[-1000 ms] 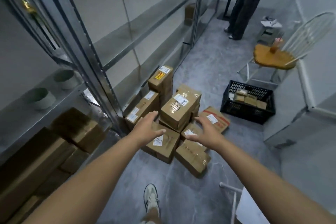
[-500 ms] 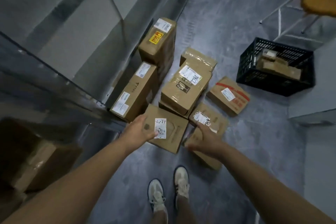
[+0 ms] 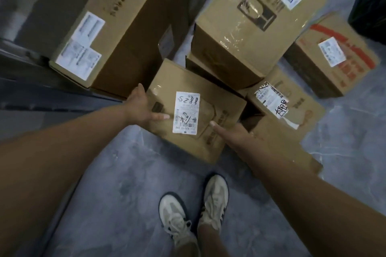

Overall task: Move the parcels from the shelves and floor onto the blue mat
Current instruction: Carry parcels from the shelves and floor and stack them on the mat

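A small brown parcel (image 3: pixel 208 98) with a white handwritten label lies on the grey floor just ahead of my shoes. My left hand (image 3: pixel 142 108) grips its left edge, thumb lying on top beside the label. My right hand (image 3: pixel 231 133) holds the right edge, thumb on top and fingers down in the gap next to a neighbouring parcel (image 3: pixel 300 115). Around it lie a long parcel (image 3: pixel 117 27), a big taped parcel (image 3: pixel 246 33) with a glass symbol, and a red-striped parcel (image 3: pixel 344 62). The blue mat is out of view.
A metal shelf frame (image 3: pixel 31 73) runs along the left, right against the long parcel. A black crate (image 3: pixel 371 6) shows at the top right corner. My two shoes (image 3: pixel 194 213) stand on bare grey floor below the parcel.
I have bent down much closer to the pile. Both hands went from hovering above the parcels to clasping the sides of the small labelled parcel.
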The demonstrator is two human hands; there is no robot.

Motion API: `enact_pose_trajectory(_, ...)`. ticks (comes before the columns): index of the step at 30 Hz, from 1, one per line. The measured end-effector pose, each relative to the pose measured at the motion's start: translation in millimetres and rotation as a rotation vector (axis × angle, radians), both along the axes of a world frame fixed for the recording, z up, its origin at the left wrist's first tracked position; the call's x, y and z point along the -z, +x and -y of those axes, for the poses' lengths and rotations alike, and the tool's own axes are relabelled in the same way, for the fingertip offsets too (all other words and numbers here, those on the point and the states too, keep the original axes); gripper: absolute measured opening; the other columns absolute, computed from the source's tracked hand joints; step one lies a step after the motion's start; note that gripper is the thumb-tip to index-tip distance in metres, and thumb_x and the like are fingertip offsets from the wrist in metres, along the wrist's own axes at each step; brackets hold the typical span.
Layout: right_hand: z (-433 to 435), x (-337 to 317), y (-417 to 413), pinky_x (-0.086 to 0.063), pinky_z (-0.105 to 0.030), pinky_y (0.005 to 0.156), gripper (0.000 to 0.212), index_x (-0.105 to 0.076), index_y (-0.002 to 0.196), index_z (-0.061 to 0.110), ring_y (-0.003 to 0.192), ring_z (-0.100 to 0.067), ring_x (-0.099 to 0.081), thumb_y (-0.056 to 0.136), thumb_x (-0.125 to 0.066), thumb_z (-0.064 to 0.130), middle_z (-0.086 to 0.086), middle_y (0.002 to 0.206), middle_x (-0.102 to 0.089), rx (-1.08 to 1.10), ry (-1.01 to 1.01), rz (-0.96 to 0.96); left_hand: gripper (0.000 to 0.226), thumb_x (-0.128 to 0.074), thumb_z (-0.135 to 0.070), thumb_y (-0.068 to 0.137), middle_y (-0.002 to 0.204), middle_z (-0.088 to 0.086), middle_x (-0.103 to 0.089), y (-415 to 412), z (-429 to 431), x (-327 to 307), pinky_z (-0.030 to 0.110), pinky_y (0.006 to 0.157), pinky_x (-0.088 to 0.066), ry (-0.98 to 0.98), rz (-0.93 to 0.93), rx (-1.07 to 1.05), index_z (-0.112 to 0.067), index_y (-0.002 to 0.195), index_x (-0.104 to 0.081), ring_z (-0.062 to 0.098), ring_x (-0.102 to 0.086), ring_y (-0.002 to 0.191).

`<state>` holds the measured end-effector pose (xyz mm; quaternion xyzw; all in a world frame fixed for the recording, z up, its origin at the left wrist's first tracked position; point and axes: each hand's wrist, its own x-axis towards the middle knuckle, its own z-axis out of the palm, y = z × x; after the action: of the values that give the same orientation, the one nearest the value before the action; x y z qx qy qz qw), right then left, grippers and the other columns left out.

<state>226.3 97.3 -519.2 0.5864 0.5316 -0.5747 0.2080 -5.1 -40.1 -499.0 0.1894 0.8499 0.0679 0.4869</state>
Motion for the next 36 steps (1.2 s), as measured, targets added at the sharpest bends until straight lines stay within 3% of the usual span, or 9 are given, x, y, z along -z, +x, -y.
enact_pose_trajectory(5, 12, 50, 2, -0.049, -0.043, 0.101, 0.083, -0.048, 0.133, -0.005, 0.119, -0.031, -0.059, 0.073, -0.082, 0.042, -0.018, 0.132, -0.058, 0.274, 0.008, 0.081, 0.105, -0.088, -0.044, 0.061, 0.138, 0.005, -0.050, -8, 8, 56, 0.039, 0.102, -0.043, 0.067, 0.060, -0.245, -0.009, 0.143, -0.033, 0.023, -0.050, 0.122)
enact_pose_trajectory(8, 15, 57, 3, -0.047, -0.045, 0.104, 0.093, -0.037, 0.141, 0.003, 0.122, -0.030, -0.056, 0.071, -0.084, 0.042, -0.013, 0.136, -0.056, 0.395, -0.005, 0.074, 0.107, -0.090, -0.044, 0.056, 0.122, -0.004, -0.052, -1, 20, 62, 0.029, 0.090, -0.042, 0.148, 0.124, -0.405, -0.014, 0.141, -0.032, 0.015, -0.052, 0.109)
enact_pose_trajectory(12, 19, 33, 11, -0.048, -0.047, 0.103, 0.091, -0.036, 0.142, 0.011, 0.120, -0.028, -0.056, 0.070, -0.084, 0.043, -0.007, 0.133, -0.057, 0.405, -0.026, 0.030, 0.106, -0.091, -0.049, 0.050, 0.124, -0.002, -0.055, 19, 50, 37, 0.029, 0.087, -0.045, 0.111, 0.196, -0.505, -0.016, 0.132, -0.033, 0.016, -0.056, 0.109)
enact_pose_trajectory(19, 23, -105, 6, -0.046, -0.050, 0.102, 0.085, -0.038, 0.140, 0.014, 0.120, -0.030, -0.055, 0.072, -0.084, 0.038, -0.008, 0.133, -0.056, 0.205, 0.050, 0.002, 0.088, -0.090, -0.053, 0.055, 0.121, 0.001, -0.049, 53, 98, -98, 0.037, 0.099, -0.045, 0.174, 0.059, -0.670, -0.020, 0.111, -0.031, 0.017, -0.052, 0.113)
enact_pose_trajectory(22, 23, -204, 12, -0.053, -0.034, 0.075, 0.048, -0.061, 0.117, 0.034, 0.093, -0.013, -0.068, 0.074, -0.083, 0.033, 0.009, 0.105, -0.072, 0.088, 0.035, -0.079, 0.085, -0.091, -0.046, 0.057, 0.119, 0.006, -0.053, 62, 107, -186, 0.040, 0.103, -0.046, 0.236, 0.049, -0.727, -0.013, 0.109, -0.033, 0.019, -0.055, 0.114)
enact_pose_trajectory(24, 20, -271, 19, -0.047, -0.025, 0.063, 0.029, -0.068, 0.100, 0.032, 0.081, -0.008, -0.068, 0.075, -0.082, 0.029, 0.015, 0.086, -0.073, 0.027, 0.094, -0.128, 0.085, -0.092, -0.043, 0.057, 0.121, 0.006, -0.049, 70, 111, -244, 0.040, 0.102, -0.046, 0.271, 0.052, -0.726, -0.013, 0.108, -0.031, 0.019, -0.053, 0.116)
enact_pose_trajectory(27, 25, -359, 31, -0.050, -0.031, 0.073, 0.041, -0.060, 0.109, 0.018, 0.091, -0.015, -0.064, 0.076, -0.083, 0.024, -0.002, 0.105, -0.069, 0.024, 0.198, -0.151, 0.081, -0.092, -0.036, 0.061, 0.110, 0.001, -0.051, 90, 118, -321, 0.035, 0.092, -0.049, 0.325, 0.041, -0.764, -0.013, 0.106, -0.029, 0.017, -0.055, 0.108)
enact_pose_trajectory(31, 48, -437, 44, -0.049, -0.049, 0.098, 0.072, -0.049, 0.131, 0.007, 0.114, -0.031, -0.060, 0.071, -0.086, 0.024, -0.015, 0.125, -0.061, -0.129, 0.251, -0.199, 0.072, -0.090, -0.024, 0.065, 0.084, -0.010, -0.052, 143, 141, -393, 0.010, 0.053, -0.042, 0.406, -0.120, -0.992, -0.013, 0.100, -0.028, 0.000, -0.054, 0.075)
enact_pose_trajectory(36, 81, -493, 41, -0.035, -0.048, 0.110, 0.087, -0.037, 0.139, 0.021, 0.129, -0.033, -0.040, 0.069, -0.085, 0.040, -0.010, 0.138, -0.044, -0.436, 0.384, -0.265, 0.071, -0.090, -0.036, 0.063, 0.086, -0.007, -0.050, 214, 206, -445, 0.017, 0.053, -0.032, 0.329, -0.234, -1.280, -0.015, 0.095, -0.030, -0.002, -0.047, 0.073)
